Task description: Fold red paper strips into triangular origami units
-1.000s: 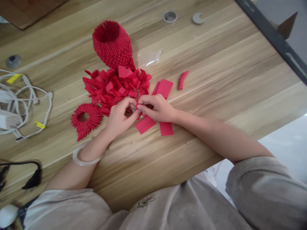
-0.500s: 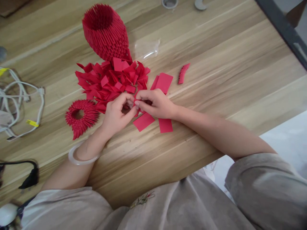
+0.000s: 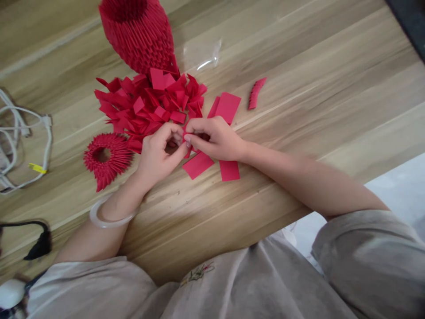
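Observation:
My left hand (image 3: 161, 150) and my right hand (image 3: 215, 138) meet over the table, both closed in a pinch on one small piece of red paper (image 3: 186, 153). Fingers cover most of that piece, so its folds are hidden. Under and around my right hand lie flat red paper rectangles (image 3: 229, 107). Just beyond my left hand spreads a heap of folded red paper pieces (image 3: 149, 104). A red ring of interlocked folded paper (image 3: 114, 155) rests left of my left hand.
A tall red vase-shaped paper model (image 3: 142, 40) stands behind the heap, near a clear plastic bag (image 3: 202, 55). Right of them lies a short curved strip of joined red pieces (image 3: 256, 93). White cables (image 3: 46, 141) and a black plug (image 3: 38, 246) are at the left.
The view has shifted a little, so the table things sit higher and the left ones nearer the edge. Both hands keep the same pinch on the paper.

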The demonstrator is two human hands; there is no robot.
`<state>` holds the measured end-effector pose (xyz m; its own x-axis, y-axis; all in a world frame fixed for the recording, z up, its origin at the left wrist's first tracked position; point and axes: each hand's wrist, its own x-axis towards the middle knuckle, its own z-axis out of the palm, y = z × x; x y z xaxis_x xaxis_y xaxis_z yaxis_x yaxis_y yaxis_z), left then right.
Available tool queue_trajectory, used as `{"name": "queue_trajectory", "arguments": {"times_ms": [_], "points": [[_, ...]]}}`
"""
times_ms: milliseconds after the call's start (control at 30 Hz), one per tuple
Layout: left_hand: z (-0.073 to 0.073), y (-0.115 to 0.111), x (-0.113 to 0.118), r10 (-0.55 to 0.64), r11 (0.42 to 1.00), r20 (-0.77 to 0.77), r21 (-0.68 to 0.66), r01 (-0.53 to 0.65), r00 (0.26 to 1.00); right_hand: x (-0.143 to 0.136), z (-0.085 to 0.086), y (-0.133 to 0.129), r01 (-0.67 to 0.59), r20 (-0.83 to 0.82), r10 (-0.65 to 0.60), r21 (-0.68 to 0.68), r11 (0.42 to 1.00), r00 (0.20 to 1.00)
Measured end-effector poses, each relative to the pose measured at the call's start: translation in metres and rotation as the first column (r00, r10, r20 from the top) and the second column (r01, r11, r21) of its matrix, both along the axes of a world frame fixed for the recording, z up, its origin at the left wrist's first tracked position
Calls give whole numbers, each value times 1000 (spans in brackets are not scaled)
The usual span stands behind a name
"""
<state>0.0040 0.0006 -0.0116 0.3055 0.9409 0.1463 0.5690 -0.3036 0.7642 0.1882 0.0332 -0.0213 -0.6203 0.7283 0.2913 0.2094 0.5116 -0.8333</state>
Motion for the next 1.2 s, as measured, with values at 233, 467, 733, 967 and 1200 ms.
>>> {"name": "queue_trajectory", "arguments": {"times_ms": [233, 467, 733, 967, 1200], "points": [[-2, 0, -1, 0, 1000, 6, 20, 0, 1000, 1, 2, 0, -5, 28, 4, 18, 1000, 1000], [-3, 1, -1, -3, 1000, 17, 6, 3, 1000, 1, 3, -1, 3, 28, -4, 13, 1000, 1000], [-3, 2, -1, -18, 998, -10, 61, 18, 1000, 1, 4, -1, 14, 44, -14, 1, 1000, 999], [-6, 2, -1, -18, 996, -14, 84, 19, 1000, 0, 6, -1, 15, 63, -16, 1, 1000, 998], [-6, 2, 0, -9, 992, -32, 123, 13, 999, 1, 3, -2, 9, 42, -9, 10, 1000, 999]]}}
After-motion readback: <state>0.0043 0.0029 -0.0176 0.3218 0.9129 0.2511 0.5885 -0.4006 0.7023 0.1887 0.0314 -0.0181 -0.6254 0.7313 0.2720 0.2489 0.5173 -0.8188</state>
